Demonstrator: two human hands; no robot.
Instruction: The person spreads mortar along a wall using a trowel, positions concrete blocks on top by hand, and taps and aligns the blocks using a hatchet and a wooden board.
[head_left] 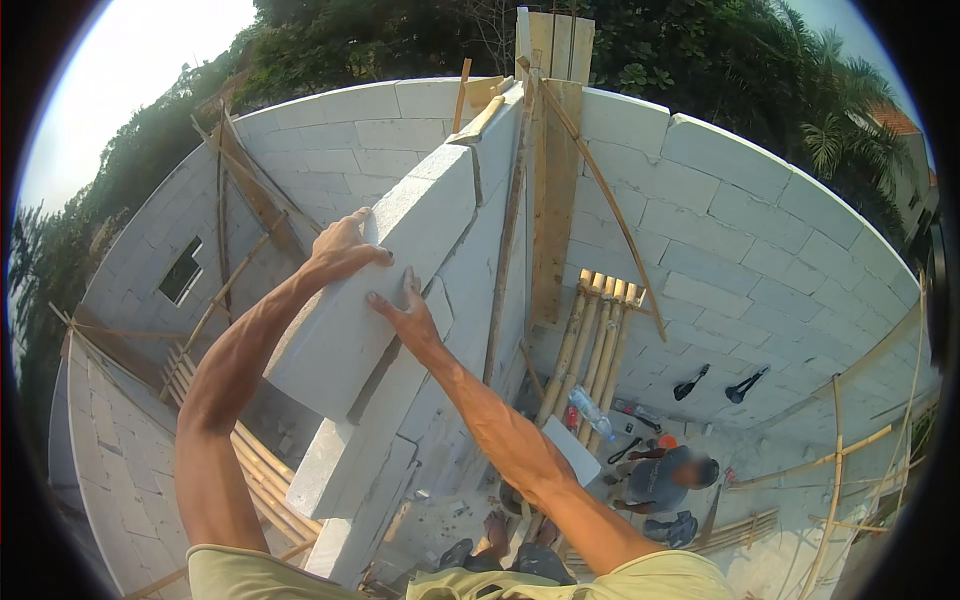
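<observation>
A large pale grey concrete block (pixel 325 350) lies along the top of the half-built wall (pixel 440 400) in front of me. My left hand (pixel 345 250) grips its upper edge, with fingers over the far side and the thumb on top. Lower down, my right hand (pixel 408 318) rests against the block's right-hand face with thumb and fingers spread. A dark gap shows between part of the block's lower edge and the course beneath. The wall's near end is stepped, one block (pixel 335 465) jutting below the held one.
Bamboo poles (pixel 590 340) lean on the right, and more (pixel 265 475) lie at lower left. Below right, a person (pixel 660 480) in a dark shirt is near a plastic bottle (pixel 590 410) and tools. Wooden formwork (pixel 555 200) stands at the wall's far end; block walls (pixel 740 210) surround.
</observation>
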